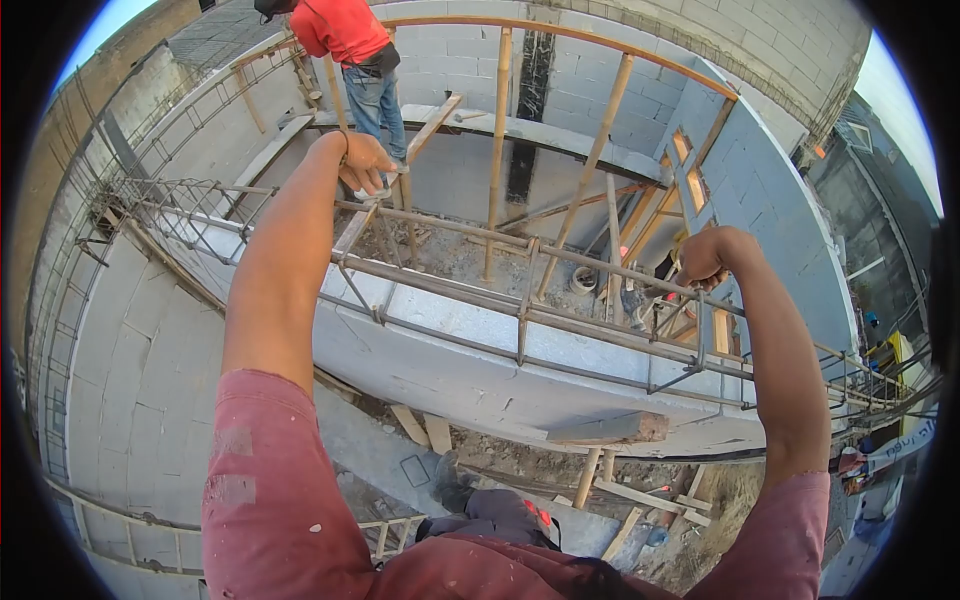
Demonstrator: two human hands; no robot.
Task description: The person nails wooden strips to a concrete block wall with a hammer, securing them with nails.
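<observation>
A steel rebar cage (pixel 522 332), with long bars tied to square stirrups, runs across in front of me above the pale block wall (pixel 430 306). My left hand (pixel 364 166) is at the far side of the cage, fingers bent and pinched together beside a small greyish thing I cannot make out. At the cage's right part my right hand (pixel 712 256) is closed in a fist just over the top bar. Something dark shows at its fingers, too small to name. Both arms are stretched forward, wide apart.
A co-worker in a red shirt (pixel 343 28) stands at the back left on the far ledge. Bamboo posts (pixel 497 150) hold up a curved wooden rail (pixel 590 40). A timber block (pixel 612 430) juts from the near wall. Below are a bucket (pixel 583 280) and loose planks (pixel 650 500).
</observation>
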